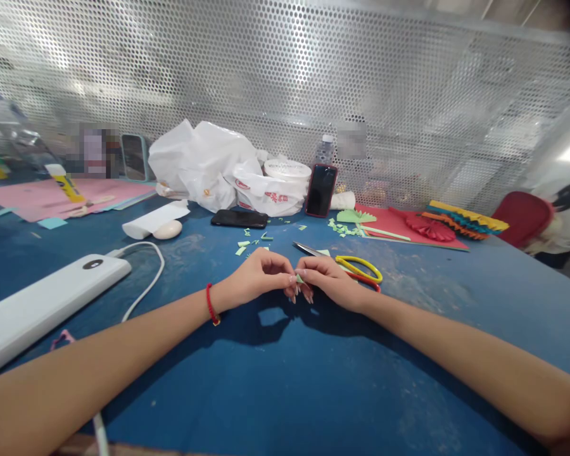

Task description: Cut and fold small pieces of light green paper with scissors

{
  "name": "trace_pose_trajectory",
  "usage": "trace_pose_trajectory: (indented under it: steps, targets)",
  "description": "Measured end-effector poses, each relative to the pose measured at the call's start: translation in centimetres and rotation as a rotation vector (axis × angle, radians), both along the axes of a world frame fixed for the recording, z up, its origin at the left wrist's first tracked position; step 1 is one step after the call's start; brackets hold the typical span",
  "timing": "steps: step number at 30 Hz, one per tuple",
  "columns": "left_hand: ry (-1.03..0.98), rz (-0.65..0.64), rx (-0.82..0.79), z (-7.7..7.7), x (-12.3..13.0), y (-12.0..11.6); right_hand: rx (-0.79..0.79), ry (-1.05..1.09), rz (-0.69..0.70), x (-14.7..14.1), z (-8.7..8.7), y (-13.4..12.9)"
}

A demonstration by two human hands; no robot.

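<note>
Between my two hands is a tiny piece of light green paper (299, 278), pinched at the fingertips just above the blue table. My left hand (261, 277), with a red cord bracelet (211, 305) on its wrist, has thumb and forefinger closed at the paper's left edge. From the other side, my right hand (331, 278) pinches the same piece. Parts of the paper are hidden behind the fingers. Scissors (361, 266) with yellow and orange handles lie just beyond my right hand, their blades partly covered. Green paper scraps (242, 246) are scattered beyond my left hand.
A white power bank (52, 304) with a cable (154, 278) lies at left. A black phone (239, 219), white plastic bags (204, 164) and an upright phone (321, 190) stand or lie farther back. Red paper (380, 221) and folded fans (465, 218) are at back right; a glue stick (65, 183) rests on pink paper.
</note>
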State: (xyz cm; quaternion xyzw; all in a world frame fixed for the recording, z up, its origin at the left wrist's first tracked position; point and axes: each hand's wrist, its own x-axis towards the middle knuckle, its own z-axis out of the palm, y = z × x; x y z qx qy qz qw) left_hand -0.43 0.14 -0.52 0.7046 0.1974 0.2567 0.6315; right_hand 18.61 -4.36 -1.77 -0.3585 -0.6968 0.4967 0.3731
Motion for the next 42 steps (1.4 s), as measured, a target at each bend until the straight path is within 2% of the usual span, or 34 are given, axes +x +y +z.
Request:
trace_pose_trajectory:
  steps: [4,10,13,21,29,34,37,42]
  targets:
    - [-0.005,0.022,-0.023,-0.1,0.2,0.1,0.114,-0.101,-0.066,-0.2,-0.1,-0.3]
    - [0.042,0.054,-0.035,0.0,0.4,0.0,0.516,-0.475,-0.269,-0.6,0.0,-1.1]
    - [0.066,0.056,-0.020,0.1,0.4,0.0,0.616,-0.562,-0.336,-0.7,-0.1,-1.2]
    - [0.094,0.039,0.027,-0.2,0.2,0.1,0.687,-0.589,-0.381,-0.6,-0.4,-1.2]
    - [0.100,0.084,0.010,0.1,0.5,-0.1,0.666,-0.602,-0.419,-0.9,-0.3,-1.3]
    - [0.117,0.124,-0.008,0.2,0.7,-0.2,0.658,-0.504,-0.459,-0.7,0.1,-1.9]
    - [0.116,0.135,-0.023,0.2,0.8,-0.2,0.696,-0.445,-0.420,-0.6,0.1,-2.2]
    - [0.122,0.142,-0.023,0.3,0.8,-0.3,0.679,-0.544,-0.375,-0.6,0.0,-1.9]
